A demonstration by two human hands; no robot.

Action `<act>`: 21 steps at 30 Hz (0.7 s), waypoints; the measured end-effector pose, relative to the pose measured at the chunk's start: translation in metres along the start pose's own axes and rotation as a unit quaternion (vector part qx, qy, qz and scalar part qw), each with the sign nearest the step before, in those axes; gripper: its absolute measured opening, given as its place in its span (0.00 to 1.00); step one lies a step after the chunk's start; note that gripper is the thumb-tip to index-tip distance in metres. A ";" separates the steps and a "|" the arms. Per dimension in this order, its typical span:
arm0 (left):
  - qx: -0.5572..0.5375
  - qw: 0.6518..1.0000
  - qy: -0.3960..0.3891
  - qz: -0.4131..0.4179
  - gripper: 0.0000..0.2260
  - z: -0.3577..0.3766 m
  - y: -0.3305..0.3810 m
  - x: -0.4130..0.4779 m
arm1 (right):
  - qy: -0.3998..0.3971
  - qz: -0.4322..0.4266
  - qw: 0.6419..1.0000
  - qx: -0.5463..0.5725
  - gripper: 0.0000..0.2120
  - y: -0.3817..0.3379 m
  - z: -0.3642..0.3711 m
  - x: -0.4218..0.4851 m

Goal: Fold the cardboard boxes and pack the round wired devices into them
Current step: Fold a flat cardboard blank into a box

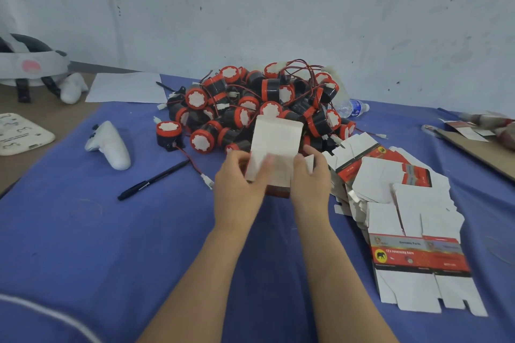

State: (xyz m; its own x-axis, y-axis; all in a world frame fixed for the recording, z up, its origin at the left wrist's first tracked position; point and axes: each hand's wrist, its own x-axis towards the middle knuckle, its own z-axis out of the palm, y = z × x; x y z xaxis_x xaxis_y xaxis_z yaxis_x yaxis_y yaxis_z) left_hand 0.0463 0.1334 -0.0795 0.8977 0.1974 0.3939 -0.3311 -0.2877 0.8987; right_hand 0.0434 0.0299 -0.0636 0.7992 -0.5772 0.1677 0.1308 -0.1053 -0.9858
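so both of my hands were on one cardboard box [274,142], held just above the blue cloth [111,231] in the middle of the table. my left hand [237,178] gripped its lower left edge, fingers curled round behind and the thumb pressed on the white face. my right hand [310,175] pinched the lower right side, fingers bent over a small flap. the box stood tilted away from me, its plain white panel up and a strip of red print showing at the bottom.

right behind it lay the heap of round wired devices [256,103], black and red with white caps, wires tangled. to my right the flat unfolded boxes [390,203] were spread in a loose overlapping stack. a black pen [153,179] and a white controller [110,145] lay to my left, well apart from the box.
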 end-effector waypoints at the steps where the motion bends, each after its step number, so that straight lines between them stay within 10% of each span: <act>1: 0.003 0.999 0.031 -0.014 0.11 -0.002 -0.001 0.001 | -0.003 -0.004 1.000 0.003 0.11 0.000 0.000 0.000; 8: 0.189 0.980 -0.059 0.006 0.17 0.000 0.000 -0.005 | -0.029 0.021 0.993 -0.114 0.09 0.012 -0.003 0.008; 15: 0.104 0.991 0.028 -0.083 0.13 -0.011 0.000 0.005 | 0.025 0.076 0.994 -0.080 0.05 0.015 -0.005 0.011; 21: 0.193 0.974 -0.061 -0.103 0.11 -0.014 -0.004 0.009 | -0.012 -0.002 0.953 -0.302 0.10 0.015 -0.013 0.009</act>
State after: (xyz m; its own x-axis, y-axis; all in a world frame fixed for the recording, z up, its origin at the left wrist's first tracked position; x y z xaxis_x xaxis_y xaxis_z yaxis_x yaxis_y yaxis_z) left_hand 0.0516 0.1500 -0.0772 0.9693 0.1813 0.1664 -0.0282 -0.5898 0.8071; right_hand 0.0449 0.0130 -0.0768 0.8132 -0.5582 0.1647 -0.2214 -0.5583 -0.7995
